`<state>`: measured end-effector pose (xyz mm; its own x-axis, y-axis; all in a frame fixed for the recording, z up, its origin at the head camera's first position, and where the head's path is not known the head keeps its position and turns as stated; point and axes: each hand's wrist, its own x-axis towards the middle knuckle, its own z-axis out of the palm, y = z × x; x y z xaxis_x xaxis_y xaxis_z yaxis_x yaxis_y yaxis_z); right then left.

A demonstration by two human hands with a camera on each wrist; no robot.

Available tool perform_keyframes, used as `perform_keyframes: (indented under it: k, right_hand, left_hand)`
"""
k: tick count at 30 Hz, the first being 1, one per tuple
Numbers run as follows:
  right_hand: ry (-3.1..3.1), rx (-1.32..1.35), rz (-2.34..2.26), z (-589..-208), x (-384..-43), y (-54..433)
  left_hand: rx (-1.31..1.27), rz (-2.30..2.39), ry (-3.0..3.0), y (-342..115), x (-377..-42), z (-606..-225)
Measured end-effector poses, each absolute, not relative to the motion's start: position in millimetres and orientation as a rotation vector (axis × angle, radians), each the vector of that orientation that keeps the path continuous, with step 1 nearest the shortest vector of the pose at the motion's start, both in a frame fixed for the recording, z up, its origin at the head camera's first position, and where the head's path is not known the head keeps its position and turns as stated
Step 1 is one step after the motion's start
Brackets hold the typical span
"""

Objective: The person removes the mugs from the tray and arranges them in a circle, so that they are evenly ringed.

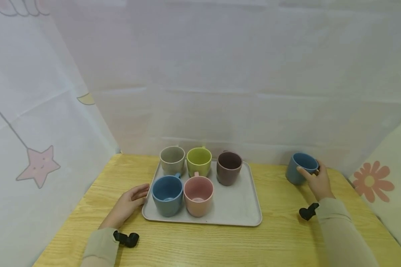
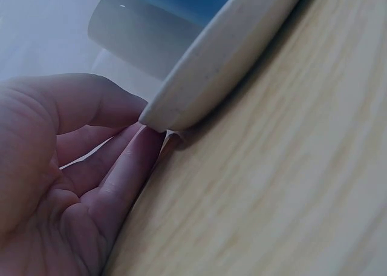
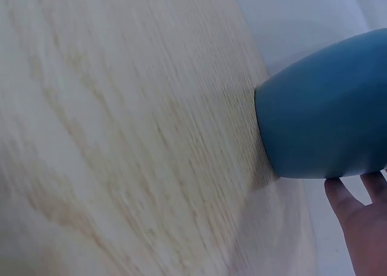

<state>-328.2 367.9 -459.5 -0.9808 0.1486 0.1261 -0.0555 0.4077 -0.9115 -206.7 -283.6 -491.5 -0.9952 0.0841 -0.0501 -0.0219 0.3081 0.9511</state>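
A sky-blue, smooth, round-walled ceramic-looking mug [image 1: 293,171] is at the far right of the yellow wooden table [image 1: 200,243], whose surface shows long streaks of grain. The right hand [image 1: 317,181] grips it from the side, thumb against the near wall and the other fingers curved round behind; whether the base touches the wood, I cannot tell.

At the left, the left hand [image 1: 128,203] pinches the rim of an off-white rectangular tray [image 1: 237,202] between its fingers, the gap between them only as wide as the edge. The tray has rounded corners, a low raised lip and, in the left wrist view, faint specks.

On it stand mugs of the same tapered shape with looped handles: a grey-beige mug [image 1: 172,161], a yellow-green mug [image 1: 199,162] and a dark brown mug [image 1: 228,168] in the far row; a second blue mug [image 1: 167,196] and a pink mug [image 1: 198,195] in the near row, side by side.

Counted: six mugs, five on the tray and one in hand; two blue, one each of four other colours; one tray. Creased white cloth [image 1: 214,66] surrounds the table, printed with one pink star [image 1: 39,166] and one red-petalled flower [image 1: 371,181]. Two beige sleeves [image 1: 341,226] reach in, each with one black wrist device [image 1: 128,239].
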Motion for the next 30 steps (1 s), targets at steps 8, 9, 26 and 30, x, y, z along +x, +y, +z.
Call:
perform_keyframes:
  k: [8, 9, 26, 30]
  right_hand:
    - [-2.41, -0.161, 1.752, -453, -325, 359]
    - [-2.369, -0.22, 1.74, -452, -324, 355]
    - [-1.876, 0.039, 1.571, -422, -283, 206]
    - [-1.935, 0.098, 1.703, -420, -279, 176]
  left_hand:
    - [0.058, 1.783, 2.469, -287, -207, -494]
    - [0.057, 1.782, 2.467, -287, -207, -495]
    - [0.085, 1.785, 2.471, -287, -209, -498]
    - [0.092, 1.788, 2.479, -286, -209, -496]
